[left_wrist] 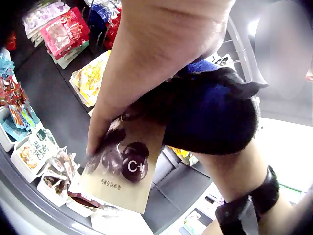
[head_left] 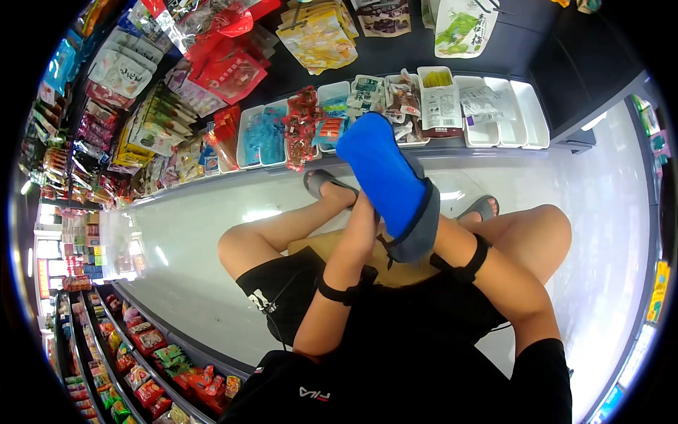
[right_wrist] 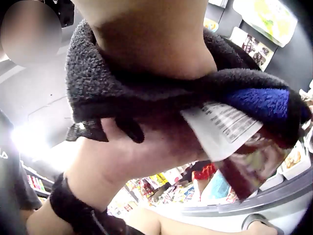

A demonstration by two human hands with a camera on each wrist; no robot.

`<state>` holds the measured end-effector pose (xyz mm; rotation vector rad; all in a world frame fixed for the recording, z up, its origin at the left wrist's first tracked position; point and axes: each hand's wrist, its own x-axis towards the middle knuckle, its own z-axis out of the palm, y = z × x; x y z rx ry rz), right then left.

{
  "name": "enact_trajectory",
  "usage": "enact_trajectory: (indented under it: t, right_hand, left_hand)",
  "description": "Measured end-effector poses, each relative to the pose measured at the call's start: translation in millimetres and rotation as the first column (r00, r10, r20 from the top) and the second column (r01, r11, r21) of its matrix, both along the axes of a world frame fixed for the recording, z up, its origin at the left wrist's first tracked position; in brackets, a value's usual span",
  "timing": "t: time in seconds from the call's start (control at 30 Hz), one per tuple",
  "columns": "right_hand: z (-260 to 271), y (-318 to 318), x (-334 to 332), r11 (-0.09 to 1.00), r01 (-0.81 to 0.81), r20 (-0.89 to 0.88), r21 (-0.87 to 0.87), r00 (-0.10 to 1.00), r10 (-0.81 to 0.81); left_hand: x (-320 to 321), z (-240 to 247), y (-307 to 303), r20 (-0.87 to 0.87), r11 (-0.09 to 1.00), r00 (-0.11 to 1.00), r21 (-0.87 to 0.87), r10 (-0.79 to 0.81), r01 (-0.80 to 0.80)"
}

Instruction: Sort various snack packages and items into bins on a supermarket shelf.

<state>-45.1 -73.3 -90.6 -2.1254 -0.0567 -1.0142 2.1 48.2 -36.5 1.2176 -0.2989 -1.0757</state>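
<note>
My left hand [left_wrist: 156, 58] grips a flat cream snack pouch [left_wrist: 122, 171] printed with dark round fruit and "C+". The right wrist view shows a white label on the pouch [right_wrist: 220, 129]. A fuzzy blue-and-grey mitt [head_left: 388, 177] covers my right hand, whose fingers are hidden inside. The mitt [left_wrist: 210, 117] crosses over my left hand beside the pouch. From the head view, the mitt hides the pouch and most of my left hand [head_left: 364, 212].
A low shelf ahead holds white bins [head_left: 537, 116] of small wrapped snacks. Hanging yellow pouches [head_left: 318, 35] and red pouches [head_left: 229, 71] are above it. More snack shelves [head_left: 148, 353] stand at lower left. The person's knees [head_left: 544, 233] are bent over the pale floor [head_left: 183, 233].
</note>
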Motion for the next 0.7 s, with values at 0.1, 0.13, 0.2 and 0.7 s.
enact_trajectory:
  t: [0.1,0.13,0.2,0.7]
  right_hand:
    - [-36.2,-31.1,47.9,0.995,0.073,0.031,-0.073,0.997,-0.071]
    - [-58.4,-42.4,64.8,0.991,0.094,0.041,-0.097,0.995,-0.09]
    - [-131.6,-64.4,103.5,0.969,0.161,0.109,-0.184,0.984,-0.143]
    - [-9.3,-1.8,-0.3,0.864,-0.064,-0.139,0.5,0.978,0.153]
  left_hand:
    - [0.1,-0.2,-3.2,0.058,0.999,0.997,0.029,-0.045,0.043]
    - [-0.6,0.2,-3.3,0.057,0.999,0.997,0.026,-0.044,0.042]
    - [-2.3,2.1,-3.8,0.461,0.972,0.873,-0.081,-0.158,0.219]
    - [3.4,-6.7,-7.0,0.255,0.972,0.955,-0.133,-0.153,0.192]
